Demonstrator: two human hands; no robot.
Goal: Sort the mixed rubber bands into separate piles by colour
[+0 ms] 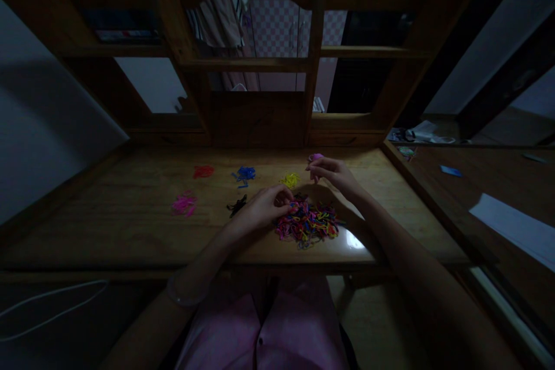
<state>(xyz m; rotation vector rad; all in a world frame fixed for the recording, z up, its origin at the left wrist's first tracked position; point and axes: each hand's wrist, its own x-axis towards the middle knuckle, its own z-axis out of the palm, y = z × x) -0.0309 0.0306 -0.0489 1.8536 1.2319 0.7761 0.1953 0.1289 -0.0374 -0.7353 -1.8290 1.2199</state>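
A mixed heap of small coloured elastic bands (310,222) lies on the wooden desk in front of me. My left hand (274,205) rests at the heap's left edge, thumb and fingers pinched together; what they grip among the bands is too small to make out. Behind the heap, my right hand (330,173) is held with its fingertips pressed together, close to a small purple bunch (315,156). Anything in that pinch is unclear. Just behind my left hand lies a yellow bunch (289,180). Left of that hand is a black bunch (236,206).
Further left are blue (246,173), red (203,171) and pink (184,204) bunches. A wooden shelf frame (255,65) stands along the desk's back edge. To the right, a brown surface (437,196) holds white paper (514,228) and a blue card (451,171).
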